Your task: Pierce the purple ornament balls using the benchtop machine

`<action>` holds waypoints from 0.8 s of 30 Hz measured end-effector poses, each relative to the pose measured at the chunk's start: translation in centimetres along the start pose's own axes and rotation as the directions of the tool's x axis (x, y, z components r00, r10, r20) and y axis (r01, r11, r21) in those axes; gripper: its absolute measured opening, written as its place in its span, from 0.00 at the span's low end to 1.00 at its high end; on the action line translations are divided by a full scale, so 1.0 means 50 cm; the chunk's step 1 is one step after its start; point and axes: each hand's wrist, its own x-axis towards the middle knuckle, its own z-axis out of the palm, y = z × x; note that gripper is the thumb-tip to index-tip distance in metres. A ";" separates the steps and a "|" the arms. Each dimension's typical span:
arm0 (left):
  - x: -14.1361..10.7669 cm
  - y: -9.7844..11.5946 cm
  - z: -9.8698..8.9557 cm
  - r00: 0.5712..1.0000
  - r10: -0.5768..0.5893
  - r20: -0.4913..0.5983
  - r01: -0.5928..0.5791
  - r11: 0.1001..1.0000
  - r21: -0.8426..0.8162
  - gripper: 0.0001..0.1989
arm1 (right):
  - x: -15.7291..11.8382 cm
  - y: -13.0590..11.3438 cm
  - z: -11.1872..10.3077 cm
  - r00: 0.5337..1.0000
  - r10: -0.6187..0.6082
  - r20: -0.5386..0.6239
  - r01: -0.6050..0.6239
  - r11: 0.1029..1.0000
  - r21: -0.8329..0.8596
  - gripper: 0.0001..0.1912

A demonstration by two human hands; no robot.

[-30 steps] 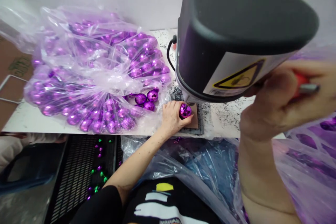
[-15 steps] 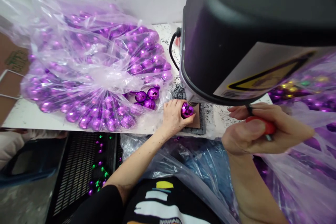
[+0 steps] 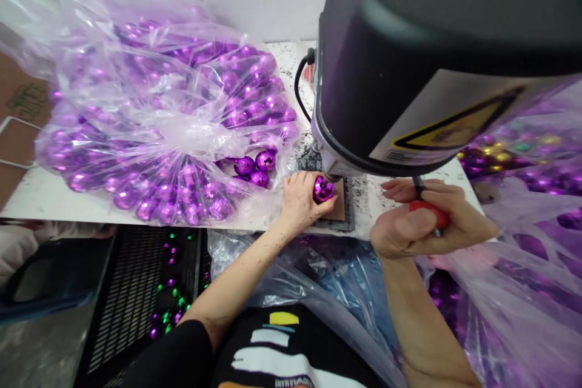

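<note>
My left hand (image 3: 301, 199) has its fingers wrapped round a shiny purple faceted ball (image 3: 324, 188) on a brown pad (image 3: 336, 209) at the foot of a black machine (image 3: 386, 60). The ball sits just under the machine's lower end. To the right, my right hand (image 3: 430, 221) grips a red knob (image 3: 430, 214) on a metal lever of the machine. Close to the left of my left hand, a few loose purple balls (image 3: 259, 179) lie at the mouth of a clear plastic bag.
A large clear bag of purple balls (image 3: 168, 194) covers the white table's (image 3: 27, 206) left part. More bagged balls (image 3: 536, 242) stand at the right. Below are a black crate (image 3: 122, 297) with bead strings and plastic sheeting (image 3: 336, 279). Another person's sleeve (image 3: 18, 248) shows at the left.
My right hand has moved left and slightly up with the red knob. My left hand and the ball have stayed nearly in place.
</note>
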 end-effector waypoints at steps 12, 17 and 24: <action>0.001 -0.007 0.004 1.000 0.026 -0.002 -0.026 0.999 -0.026 0.19 | 0.049 0.004 -0.011 0.998 0.025 0.051 -0.021 0.998 -0.065 0.16; -0.061 0.000 -0.018 0.991 0.130 0.006 -0.129 0.989 -0.073 0.24 | 0.160 -0.008 0.029 0.990 0.127 0.066 -0.112 0.975 -0.194 0.25; -0.134 0.039 -0.118 0.919 0.232 0.318 -0.136 0.946 -0.296 0.40 | 0.168 -0.015 0.051 0.957 0.289 0.035 -0.284 0.952 -0.111 0.27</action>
